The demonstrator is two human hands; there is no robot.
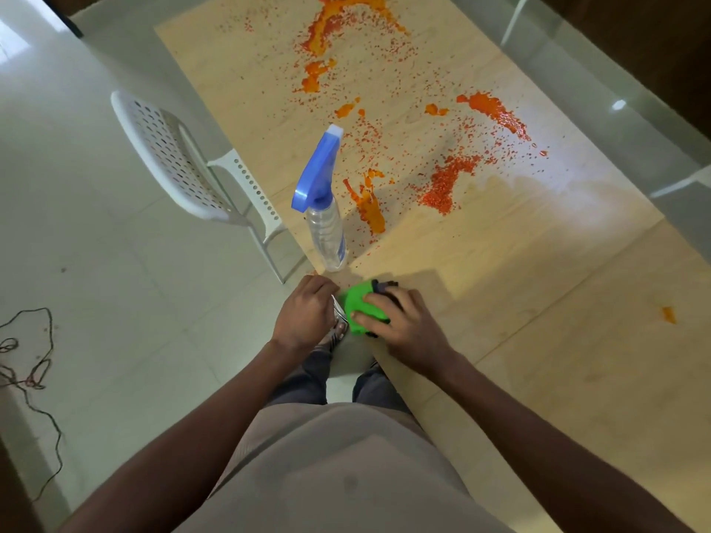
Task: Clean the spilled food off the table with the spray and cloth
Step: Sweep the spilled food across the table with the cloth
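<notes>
Hands working at the near corner of a messy table

The right hand [408, 325] is pressing curled fingers on the green cloth [361, 309] in mid frame; the left hand [304, 313] is cupped just beside it, what it holds I cannot tell; the spray bottle [325, 213] is standing just above; orange food [369, 209] is lying across the table [538, 302] in the upper frame.

You have a pale wood-grain table [500, 286] with a matt finish, smeared with wet, glossy orange food [496, 111]. Your spray bottle [327, 232] is clear plastic with a smooth blue plastic trigger head; the green cloth [361, 303] looks soft. The perforated chair [169, 155] is white plastic, the floor [96, 263] glossy tile.
</notes>
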